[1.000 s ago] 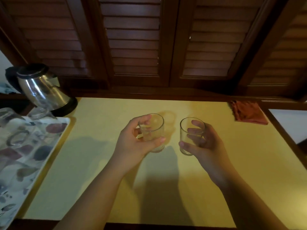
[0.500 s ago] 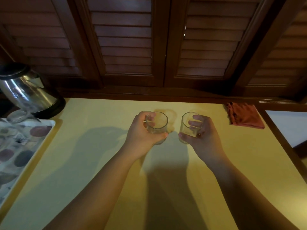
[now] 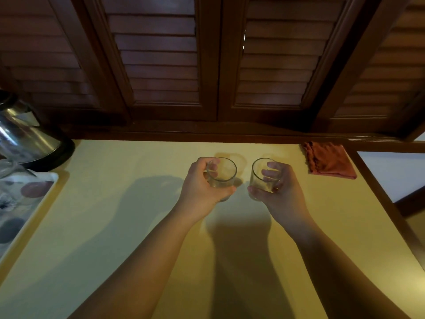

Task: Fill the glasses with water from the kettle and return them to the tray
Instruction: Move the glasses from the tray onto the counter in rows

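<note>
Two clear, empty-looking tumblers are held upright over the middle of the yellow table (image 3: 115, 226). My left hand (image 3: 202, 189) wraps around the left glass (image 3: 222, 173). My right hand (image 3: 278, 192) grips the right glass (image 3: 264, 178), fingers showing through it. The glasses are a small gap apart. A steel kettle (image 3: 25, 139) on a black base stands at the far left. The patterned tray (image 3: 25, 199) lies in front of it at the left edge, with another clear glass (image 3: 9, 166) at its far end, partly cut off.
A folded orange cloth (image 3: 326, 161) lies at the table's back right corner. Dark wooden louvred shutters (image 3: 207, 65) close off the back. A wooden frame (image 3: 377, 192) borders the table's right side.
Both hands have carried the glasses farther from me toward the back of the table and lower. The view has shifted right, so the kettle and tray sit closer to the left edge.
</note>
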Available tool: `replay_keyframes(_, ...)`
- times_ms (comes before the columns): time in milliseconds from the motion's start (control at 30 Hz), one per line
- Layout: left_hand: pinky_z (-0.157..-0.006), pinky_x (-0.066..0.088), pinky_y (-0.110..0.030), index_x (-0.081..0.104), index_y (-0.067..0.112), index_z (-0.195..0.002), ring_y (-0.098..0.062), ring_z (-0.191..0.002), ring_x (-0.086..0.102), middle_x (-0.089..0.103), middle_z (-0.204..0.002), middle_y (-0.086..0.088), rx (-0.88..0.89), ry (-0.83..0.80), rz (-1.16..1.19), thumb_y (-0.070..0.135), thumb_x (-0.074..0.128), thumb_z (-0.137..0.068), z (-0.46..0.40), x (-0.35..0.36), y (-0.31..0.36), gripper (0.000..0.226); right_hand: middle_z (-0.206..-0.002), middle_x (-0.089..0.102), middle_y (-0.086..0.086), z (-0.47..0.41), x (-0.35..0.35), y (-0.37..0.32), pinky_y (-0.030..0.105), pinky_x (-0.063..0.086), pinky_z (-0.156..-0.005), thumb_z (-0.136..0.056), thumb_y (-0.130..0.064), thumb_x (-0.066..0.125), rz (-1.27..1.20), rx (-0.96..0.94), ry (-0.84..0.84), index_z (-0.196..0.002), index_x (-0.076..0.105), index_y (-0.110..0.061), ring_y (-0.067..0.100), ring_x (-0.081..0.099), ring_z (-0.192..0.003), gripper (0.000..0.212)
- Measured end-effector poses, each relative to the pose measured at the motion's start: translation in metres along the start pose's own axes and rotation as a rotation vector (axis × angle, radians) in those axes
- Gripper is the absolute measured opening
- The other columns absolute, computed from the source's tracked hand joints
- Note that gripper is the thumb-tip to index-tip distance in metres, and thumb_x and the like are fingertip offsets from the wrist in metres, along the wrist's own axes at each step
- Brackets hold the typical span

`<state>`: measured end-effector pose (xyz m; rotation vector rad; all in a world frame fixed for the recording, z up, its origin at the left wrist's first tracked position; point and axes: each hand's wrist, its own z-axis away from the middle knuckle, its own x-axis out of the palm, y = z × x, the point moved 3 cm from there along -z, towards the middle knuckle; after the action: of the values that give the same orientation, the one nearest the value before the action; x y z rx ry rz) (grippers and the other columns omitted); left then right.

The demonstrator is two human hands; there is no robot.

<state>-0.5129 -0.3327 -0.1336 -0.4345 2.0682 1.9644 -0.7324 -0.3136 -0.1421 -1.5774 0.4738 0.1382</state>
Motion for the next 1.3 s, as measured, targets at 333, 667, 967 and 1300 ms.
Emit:
replay_keyframes(333,-0.086,0.045,-0.005,0.055,0.029,-0.136,0.007,-0.117,0.058,0.055,-0.135,0.014,-0.009,-0.005,0.022,0.042,0.095,-0.069,0.005,0.006,0.000,0.079,-0.119,0.066,-0.006,0.002,-0.003,0.007,0.026,0.054,-0.091,-0.078,-0.024,0.094,0.012,0.010,-0.035,-0.138,0.050,-0.028,0.005,0.065,-0.113,0.074)
replay_keyframes(667,-0.104,0.049,-0.027,0.051,0.032,-0.140,-0.006,-0.127,0.055,0.052,-0.137,0.012,-0.027,-0.011,-0.032,0.042,0.094,-0.072,0.006,0.010,-0.006,0.081,-0.128,0.065,-0.002,0.001,-0.003,0.003,0.030,0.049,-0.088,-0.078,-0.027,0.095,0.048,0.046,-0.062,-0.144,0.045,-0.027,0.023,0.065,-0.116,0.083)
replay_keyframes(967,-0.104,0.044,-0.023,0.030,0.037,-0.157,-0.004,-0.131,0.046,0.043,-0.149,0.013,-0.044,0.012,-0.072,0.066,0.091,-0.062,0.043,-0.023,-0.003,0.116,-0.169,0.033,-0.008,0.021,-0.017,-0.054,0.058,0.031,-0.124,-0.070,-0.076,0.081,0.107,-0.042,0.114,-0.165,0.020,-0.036,0.019,0.028,-0.158,0.120)
replay_keyframes(1300,-0.108,0.045,-0.024,0.036,0.039,-0.154,0.005,-0.130,0.051,0.053,-0.142,0.017,0.029,0.328,-0.159,0.046,0.073,-0.092,0.120,-0.174,0.034,0.073,-0.169,0.031,-0.014,0.062,0.078,-0.181,0.040,-0.012,-0.128,-0.095,-0.054,0.066,0.289,-0.474,-0.020,-0.152,0.046,-0.035,0.006,0.007,-0.161,0.063)
